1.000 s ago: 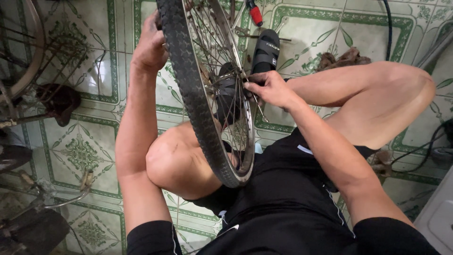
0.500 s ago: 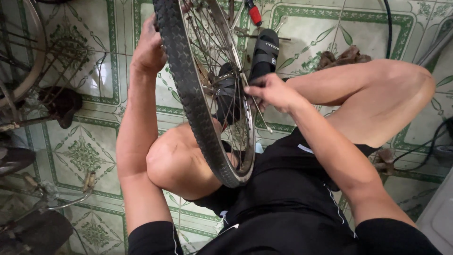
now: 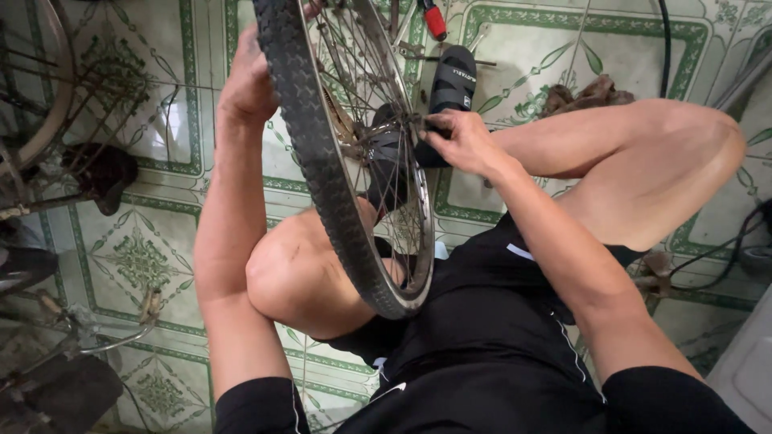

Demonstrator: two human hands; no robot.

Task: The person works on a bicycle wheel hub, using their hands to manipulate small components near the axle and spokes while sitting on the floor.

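Two hands on upright bicycle wheel (image 3: 338,153), axle crosswise: left hand (image 3: 251,80) gripping tyre, right hand (image 3: 462,141) pinching hub

Bicycle wheel (image 3: 346,161), upright between the knees: its left flank was blocked by the left hand (image 3: 249,80) on the tyre, its hub side by the right hand (image 3: 466,141) at the spokes. Beyond the wheel lay a black sandal (image 3: 453,79), a red-handled tool (image 3: 435,20) and a brown rag (image 3: 583,95). Left of the wheel, open tiled floor (image 3: 145,257) ran to a wire bicycle basket (image 3: 80,120).
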